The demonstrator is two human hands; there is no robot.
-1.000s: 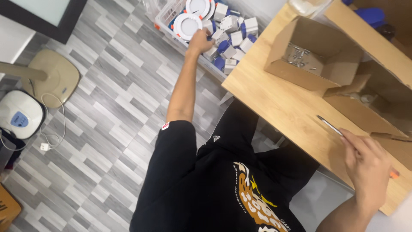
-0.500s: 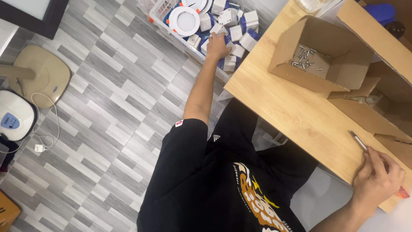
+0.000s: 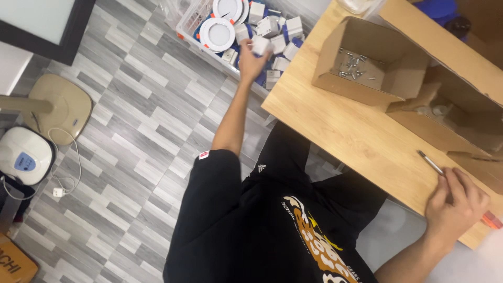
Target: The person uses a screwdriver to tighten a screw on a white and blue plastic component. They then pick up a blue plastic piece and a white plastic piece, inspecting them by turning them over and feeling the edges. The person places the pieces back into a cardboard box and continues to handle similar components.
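1. A small white box is gripped in the closed left hand, just above the crate.
2. A screwdriver is held by the closed right hand on the wooden table.

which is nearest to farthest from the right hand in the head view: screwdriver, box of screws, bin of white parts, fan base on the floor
From the right hand:
1. screwdriver, under its fingers on the table
2. box of screws, farther along the table
3. bin of white parts, on the floor past the table end
4. fan base, far across the floor

Light wooden table: open cardboard box with loose screws, second open box beside it, screwdriver near front edge. Grey tiled floor: white crate of small boxes, fan base.
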